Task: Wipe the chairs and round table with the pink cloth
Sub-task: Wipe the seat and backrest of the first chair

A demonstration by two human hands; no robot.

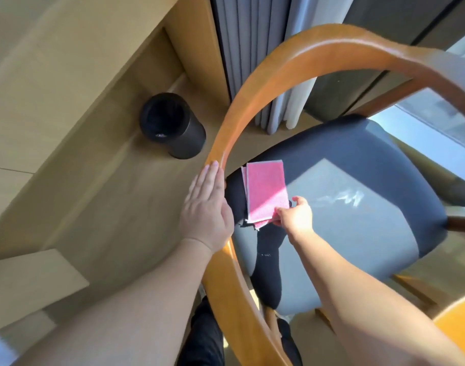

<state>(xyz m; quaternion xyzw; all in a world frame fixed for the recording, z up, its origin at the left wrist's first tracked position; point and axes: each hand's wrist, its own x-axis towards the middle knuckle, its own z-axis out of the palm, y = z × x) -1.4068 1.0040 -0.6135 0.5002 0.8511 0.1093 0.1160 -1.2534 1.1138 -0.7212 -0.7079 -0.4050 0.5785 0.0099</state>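
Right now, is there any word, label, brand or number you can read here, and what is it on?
No readable text.
pink cloth: no label shows.
black bin: no marking shows.
Tiny white specks on the black fabric: too small to read.

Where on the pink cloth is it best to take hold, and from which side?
Pinch the cloth at its near corner, coming from the right, where the right hand pinches it now. It is folded flat in layers, and their edges meet there, so one grip holds all.
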